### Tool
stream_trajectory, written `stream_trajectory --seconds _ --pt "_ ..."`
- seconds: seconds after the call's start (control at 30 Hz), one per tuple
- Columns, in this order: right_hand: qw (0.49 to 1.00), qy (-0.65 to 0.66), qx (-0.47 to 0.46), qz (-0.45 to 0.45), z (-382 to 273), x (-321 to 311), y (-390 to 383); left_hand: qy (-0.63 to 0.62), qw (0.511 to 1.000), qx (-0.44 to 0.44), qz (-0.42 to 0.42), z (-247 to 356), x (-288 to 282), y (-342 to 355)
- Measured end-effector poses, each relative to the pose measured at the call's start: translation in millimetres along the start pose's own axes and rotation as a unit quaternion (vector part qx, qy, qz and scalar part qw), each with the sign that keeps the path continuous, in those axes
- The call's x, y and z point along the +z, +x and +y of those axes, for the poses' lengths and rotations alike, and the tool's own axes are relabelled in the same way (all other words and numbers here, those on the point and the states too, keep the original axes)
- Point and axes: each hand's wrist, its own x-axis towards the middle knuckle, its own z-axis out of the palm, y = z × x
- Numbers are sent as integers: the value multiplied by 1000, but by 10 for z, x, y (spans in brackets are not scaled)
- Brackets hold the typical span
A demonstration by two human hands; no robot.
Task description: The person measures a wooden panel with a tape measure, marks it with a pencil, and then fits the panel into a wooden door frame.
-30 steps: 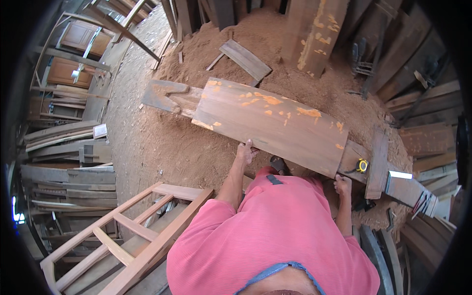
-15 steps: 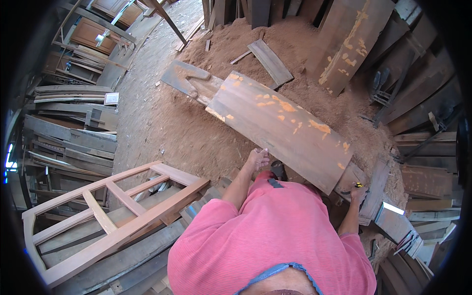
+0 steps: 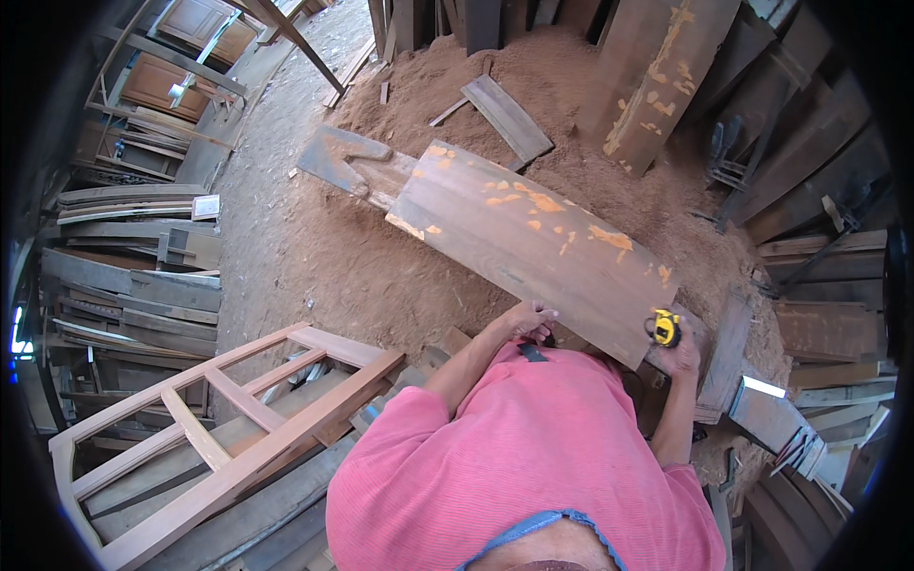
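Observation:
A wide wooden board (image 3: pixel 533 243) with orange filler patches lies at a slant before me, over a longer plank whose notched end (image 3: pixel 347 162) shows at the far left. At the board's right end, my right hand (image 3: pixel 681 356) is closed around a yellow and black tape measure (image 3: pixel 665 328). No drawn-out tape can be made out. Beside the board's near edge is my left hand (image 3: pixel 531 321), its fingers loosely bent and somewhat apart. I see nothing held in it, and cannot tell whether it touches the board.
A wooden frame with crossbars (image 3: pixel 214 419) lies on stacked planks at the left. Sawdust (image 3: pixel 381 257) covers the ground around the board. A loose short plank (image 3: pixel 507 117) lies beyond it. A tall patched board (image 3: pixel 657 86) and piled timber (image 3: pixel 828 333) stand at the right.
My right hand has moved up and inward to the board's right end, bringing the tape measure into clear view. My left hand has shifted right and slightly nearer along the board's edge.

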Motion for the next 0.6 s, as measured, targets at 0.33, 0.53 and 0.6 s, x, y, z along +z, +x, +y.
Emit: stream_trajectory --seconds 0.33,0.53,0.6 --pt "779 -616 -63 -102 985 1256 146 -95 984 26 -146 118 85 -58" --pt "845 -503 29 -180 1003 1081 161 -143 985 54 -78 174 -225 -175" --pt "810 -560 9 -175 777 955 84 -221 972 84 -11 334 -602 -220"
